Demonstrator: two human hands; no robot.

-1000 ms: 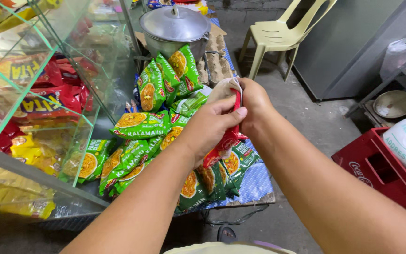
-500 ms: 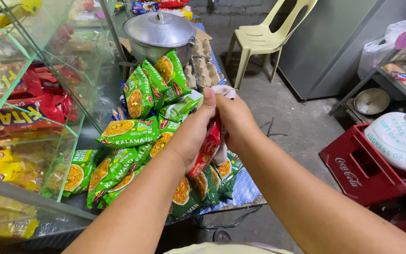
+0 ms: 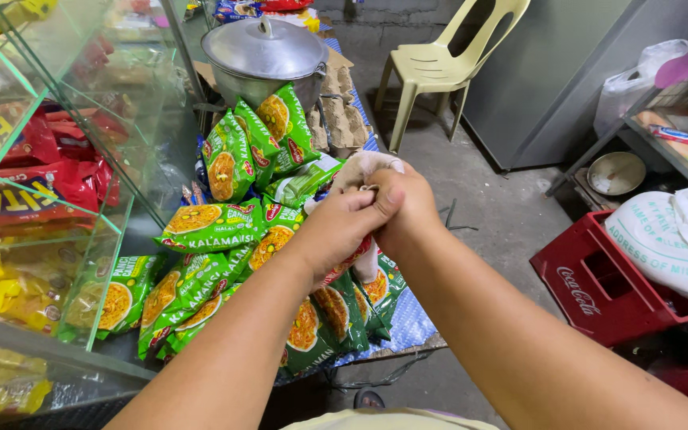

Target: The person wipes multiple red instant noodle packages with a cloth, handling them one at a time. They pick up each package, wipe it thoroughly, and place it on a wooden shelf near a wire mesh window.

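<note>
Left hand and right hand: pressed together, both closed on a crumpled red-and-white wrapper, held above green noodle packets heaped on the surface. Lidded metal pot behind.

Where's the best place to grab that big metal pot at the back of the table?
Take the pot lid by its small top knob, coming straight down from above. The knob stands clear at the centre, while green noodle packets lean against the pot's front, blocking a side approach.
</note>
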